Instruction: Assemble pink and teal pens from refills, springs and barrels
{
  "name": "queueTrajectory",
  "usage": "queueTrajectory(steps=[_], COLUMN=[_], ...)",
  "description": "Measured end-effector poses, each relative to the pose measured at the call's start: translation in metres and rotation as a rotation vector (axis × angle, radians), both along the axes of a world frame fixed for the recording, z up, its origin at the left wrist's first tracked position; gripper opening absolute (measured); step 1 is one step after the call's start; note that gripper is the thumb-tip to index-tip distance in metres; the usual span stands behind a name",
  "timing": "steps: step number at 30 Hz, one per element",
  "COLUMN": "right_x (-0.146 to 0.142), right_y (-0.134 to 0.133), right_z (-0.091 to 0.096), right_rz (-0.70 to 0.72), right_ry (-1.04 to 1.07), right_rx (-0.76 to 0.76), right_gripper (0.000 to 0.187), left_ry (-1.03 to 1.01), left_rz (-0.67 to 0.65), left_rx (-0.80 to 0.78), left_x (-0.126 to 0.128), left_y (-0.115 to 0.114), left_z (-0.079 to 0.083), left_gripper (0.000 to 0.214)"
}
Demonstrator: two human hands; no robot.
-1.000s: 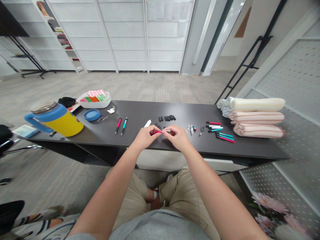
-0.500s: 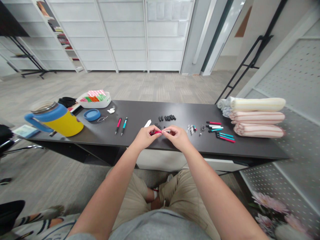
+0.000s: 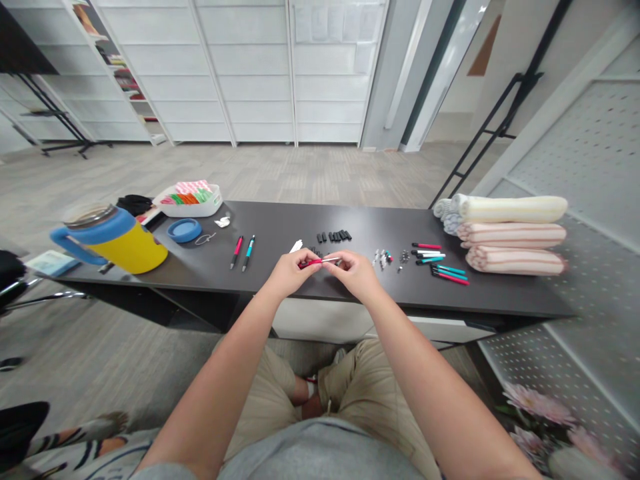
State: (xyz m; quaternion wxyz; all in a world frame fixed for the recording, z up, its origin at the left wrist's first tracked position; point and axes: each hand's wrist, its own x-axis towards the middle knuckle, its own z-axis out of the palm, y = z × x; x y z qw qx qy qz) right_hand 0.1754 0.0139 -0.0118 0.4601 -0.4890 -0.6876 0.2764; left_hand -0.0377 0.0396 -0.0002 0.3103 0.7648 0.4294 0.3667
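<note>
My left hand (image 3: 287, 272) is pinched on a red pen barrel (image 3: 311, 263) held level over the dark table (image 3: 280, 230). My right hand (image 3: 356, 271) is pinched on a thin white refill (image 3: 331, 260) that meets the barrel's right end. Both hands hover just above the table's near edge. Small black pen parts (image 3: 334, 235) lie in a row beyond the hands. White pieces (image 3: 295, 247) lie just left of them.
Two assembled pens (image 3: 242, 252), one red and one teal, lie to the left. Loose barrels (image 3: 440, 263) and small tips (image 3: 383, 257) lie to the right, beside stacked rolled towels (image 3: 511, 235). A yellow jug (image 3: 116, 240), blue lid (image 3: 183, 229) and white tray (image 3: 189, 197) sit far left.
The hands have barely moved. The white refill and red barrel have tilted slightly, the right end a little higher than before.
</note>
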Motion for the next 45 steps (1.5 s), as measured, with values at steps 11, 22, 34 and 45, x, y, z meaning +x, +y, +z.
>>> queueTrajectory(steps=[11, 22, 34, 45], right_x=[0.032, 0.037, 0.034, 0.009], right_y=[0.024, 0.096, 0.092, -0.002], right_z=[0.038, 0.052, 0.053, 0.046], right_rz=[-0.368, -0.307, -0.389, -0.26], right_ry=[-0.522, -1.059, -1.041, -0.897], right_rx=[0.086, -0.359, -0.381, -0.052], right_gripper=[0.029, 0.028, 0.027, 0.021], left_ry=[-0.175, -0.075, -0.143, -0.268], left_rz=[0.006, 0.052, 0.029, -0.007], left_rx=[-0.093, -0.02, -0.051, -0.112], left_x=[-0.001, -0.003, -0.003, -0.002], left_y=[0.006, 0.003, 0.006, 0.009], left_z=[-0.01, -0.004, -0.009, -0.01], left_gripper=[0.026, 0.023, 0.026, 0.031])
